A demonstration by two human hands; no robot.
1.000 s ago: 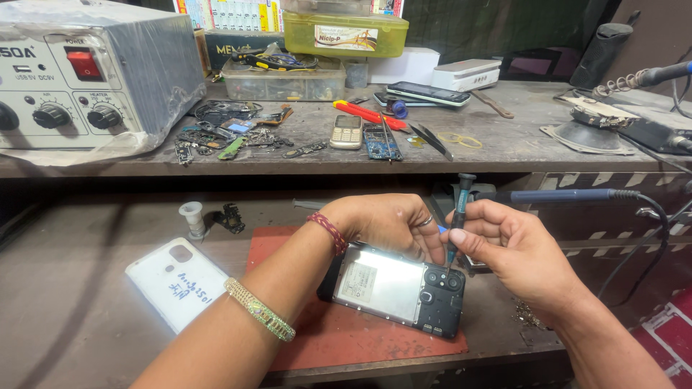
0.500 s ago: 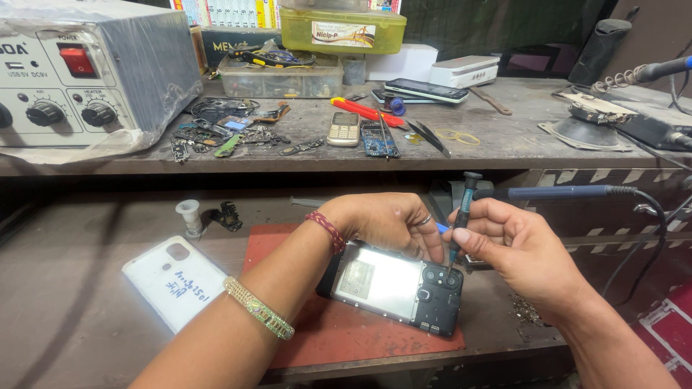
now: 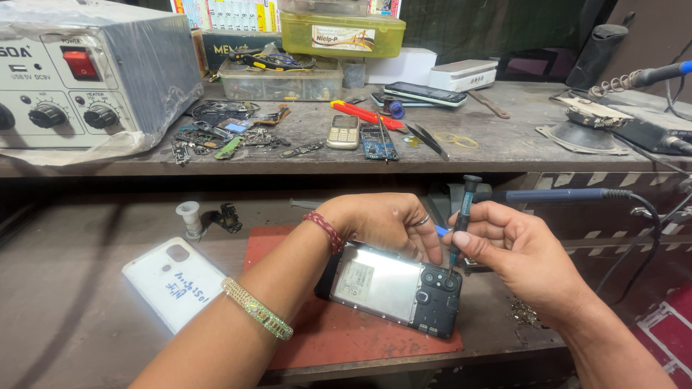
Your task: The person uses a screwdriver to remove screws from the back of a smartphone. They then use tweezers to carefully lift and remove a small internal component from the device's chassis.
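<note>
While the right hand pinches a precision screwdriver upright over the camera corner of an opened smartphone on the red mat, left hand fingers clamp its top edge. Risk, judged: tip slips, scars board; loosened screw rolls off counter.

Even, fairly bright light falls from above onto the upper shelf, while the recess beneath it sits in deep shadow. A strong white glare washes out the shiny inner plate of the opened phone, hiding detail there. Focus is sharp at centre; the edges bow slightly from wide-angle distortion, and the dark background stays murky.
</note>
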